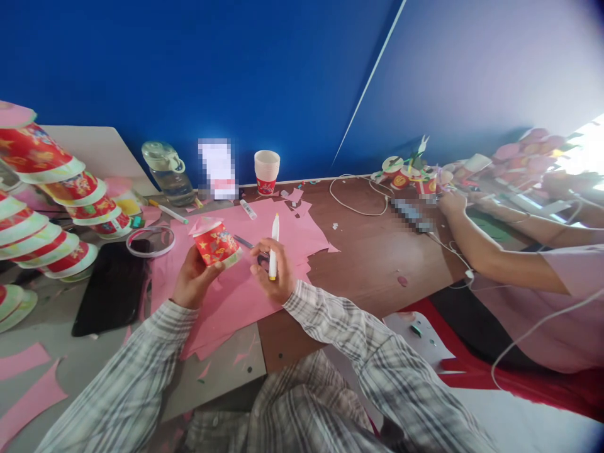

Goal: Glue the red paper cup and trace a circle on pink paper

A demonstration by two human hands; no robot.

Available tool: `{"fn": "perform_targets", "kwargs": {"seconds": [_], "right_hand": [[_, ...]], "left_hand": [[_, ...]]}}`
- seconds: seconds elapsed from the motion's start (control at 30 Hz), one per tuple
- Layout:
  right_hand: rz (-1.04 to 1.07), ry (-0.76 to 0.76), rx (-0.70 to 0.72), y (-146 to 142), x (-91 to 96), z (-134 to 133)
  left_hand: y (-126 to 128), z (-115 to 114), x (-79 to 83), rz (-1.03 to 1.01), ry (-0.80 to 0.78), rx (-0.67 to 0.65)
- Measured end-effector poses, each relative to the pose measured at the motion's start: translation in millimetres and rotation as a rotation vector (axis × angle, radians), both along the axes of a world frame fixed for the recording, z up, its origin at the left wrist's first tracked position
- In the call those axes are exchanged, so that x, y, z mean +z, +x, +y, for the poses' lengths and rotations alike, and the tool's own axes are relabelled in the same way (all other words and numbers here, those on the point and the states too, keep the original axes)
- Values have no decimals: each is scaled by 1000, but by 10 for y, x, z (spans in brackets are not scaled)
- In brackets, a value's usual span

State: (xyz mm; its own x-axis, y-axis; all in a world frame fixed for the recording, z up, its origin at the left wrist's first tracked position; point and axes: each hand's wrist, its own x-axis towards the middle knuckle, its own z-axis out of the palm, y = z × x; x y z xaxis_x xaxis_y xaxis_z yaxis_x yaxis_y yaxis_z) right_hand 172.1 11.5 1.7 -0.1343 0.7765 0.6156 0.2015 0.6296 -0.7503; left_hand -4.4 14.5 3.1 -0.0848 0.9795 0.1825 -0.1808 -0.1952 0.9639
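My left hand (192, 277) is closed around a red patterned paper cup (216, 244), tilted, with a piece of pink paper at its far end. In my right hand (276, 270) a white marker with a yellow tip end (274, 245) stands nearly upright between thumb and fingers. Both hands are above overlapping pink paper sheets (226, 321) on the table. Scissors (262, 260) lie partly hidden behind my right hand. Beyond the cup are a glue stick (248, 209) and another marker (168, 212) with a green end.
Stacked red cups (80, 195) stand at the left, near a black tablet or phone (111, 286) and a tape roll (150, 242). A water bottle (167, 173) and upright cups (267, 171) line the blue wall. At right, a co-worker's arm (491, 251) reaches near a blurred power strip (410, 215).
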Motion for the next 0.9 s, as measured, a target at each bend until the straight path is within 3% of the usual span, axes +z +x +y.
{"fn": "perform_targets", "kwargs": {"seconds": [0.2,0.4,0.67,0.9], "right_hand": [[-16,-60,28,16,61,59],[-50,-147,77,-28,113,97],[-245,-104,-42,-151,165,156],[-265,-123,-26,-176,303,246]], "left_hand": [[8,13,-53,255,193,44],[28,-36,-105,531,231,86],[56,-87,-115,657,312,79],[-5,-18,-202,633,377,111]]}}
